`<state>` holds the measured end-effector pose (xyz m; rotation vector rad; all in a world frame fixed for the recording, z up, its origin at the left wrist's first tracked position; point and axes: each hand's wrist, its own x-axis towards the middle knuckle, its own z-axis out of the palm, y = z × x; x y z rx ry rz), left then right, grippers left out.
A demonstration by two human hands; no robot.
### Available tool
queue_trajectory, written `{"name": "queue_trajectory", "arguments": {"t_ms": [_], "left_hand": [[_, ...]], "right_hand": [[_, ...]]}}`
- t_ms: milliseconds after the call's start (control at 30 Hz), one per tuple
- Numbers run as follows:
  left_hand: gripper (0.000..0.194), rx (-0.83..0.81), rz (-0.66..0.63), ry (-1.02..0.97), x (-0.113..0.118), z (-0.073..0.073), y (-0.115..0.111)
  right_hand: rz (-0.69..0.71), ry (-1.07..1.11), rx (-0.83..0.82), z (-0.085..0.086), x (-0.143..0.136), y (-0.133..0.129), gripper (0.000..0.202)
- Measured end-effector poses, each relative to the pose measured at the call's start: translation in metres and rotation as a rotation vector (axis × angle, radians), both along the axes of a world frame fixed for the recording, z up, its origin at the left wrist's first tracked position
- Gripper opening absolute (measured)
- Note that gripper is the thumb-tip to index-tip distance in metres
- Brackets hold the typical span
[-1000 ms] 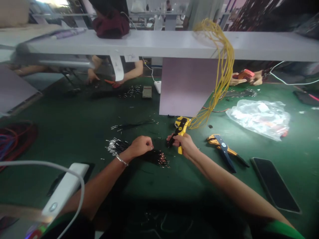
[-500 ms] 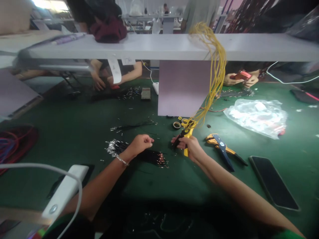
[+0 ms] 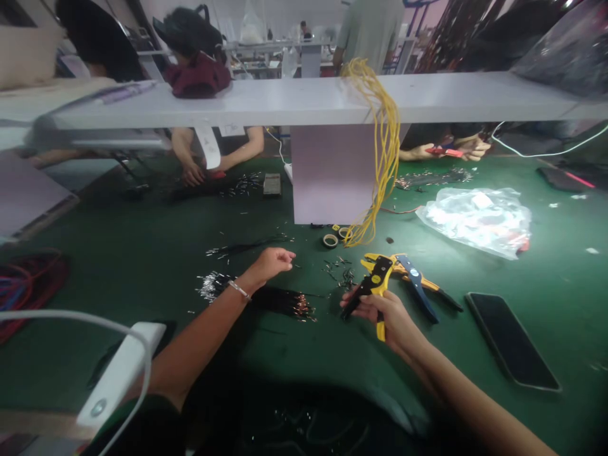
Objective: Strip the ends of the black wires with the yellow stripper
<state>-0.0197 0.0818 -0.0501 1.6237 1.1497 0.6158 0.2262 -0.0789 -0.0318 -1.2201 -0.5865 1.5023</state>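
Observation:
My right hand (image 3: pixel 392 309) is wrapped around the handles of a yellow-and-black wire stripper (image 3: pixel 377 282), whose jaws point up and away from me. Above a bundle of black wires (image 3: pixel 278 300), my left hand (image 3: pixel 272 265) is closed in a pinch; whatever may be between its fingertips is too small to make out. The wires have silvery ends at the left and bare copper ends at the right. Short dark offcuts (image 3: pixel 346 276) lie scattered between my hands. A thinner group of black wires (image 3: pixel 249 244) lies beyond my left hand.
Yellow wires (image 3: pixel 387 149) hang from the shelf (image 3: pixel 285 114) down to rolls of tape (image 3: pixel 330 240). A blue-and-orange tool (image 3: pixel 418 285), a phone (image 3: pixel 513 341) and a clear plastic bag (image 3: pixel 477 221) lie to the right. Co-workers' hands (image 3: pixel 192 173) work across the table.
My right hand has drawn the wire stripper back toward me and to the right, away from the hanging yellow wires. My left hand stays pinched, slightly higher. The whole view has shifted a little.

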Motion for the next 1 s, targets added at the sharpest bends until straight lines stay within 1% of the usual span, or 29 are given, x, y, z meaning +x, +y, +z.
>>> {"name": "queue_trajectory", "arguments": {"t_ms": [133, 200, 267, 400, 500, 733, 867, 1000], "left_hand": [[0.005, 0.109, 0.012, 0.108, 0.003, -0.002, 0.002], [0.003, 0.180, 0.021, 0.190, 0.006, -0.001, 0.002], [0.007, 0.249, 0.012, 0.278, 0.009, 0.002, 0.002], [0.010, 0.361, -0.074, 0.431, 0.016, 0.008, 0.002], [0.011, 0.415, -0.132, 0.524, 0.021, 0.008, 0.004], [0.012, 0.428, -0.223, 0.689, 0.025, 0.006, 0.014], [0.012, 0.418, -0.267, 0.738, 0.027, 0.010, 0.015], [0.013, 0.430, -0.318, 0.776, 0.031, 0.017, 0.011]], "right_hand": [[0.013, 0.042, -0.020, 0.001, -0.006, -0.006, 0.020], [0.007, 0.052, -0.028, 0.000, -0.009, -0.008, 0.021], [-0.006, 0.062, -0.027, -0.002, -0.012, -0.008, 0.022], [-0.011, 0.087, -0.036, -0.007, -0.014, -0.008, 0.022], [-0.004, 0.095, -0.036, -0.010, -0.014, -0.009, 0.023], [-0.010, 0.093, -0.039, -0.013, -0.013, -0.010, 0.024], [-0.017, 0.088, -0.042, -0.016, -0.012, -0.011, 0.024], [-0.018, 0.096, -0.047, -0.016, -0.012, -0.012, 0.026]]}}
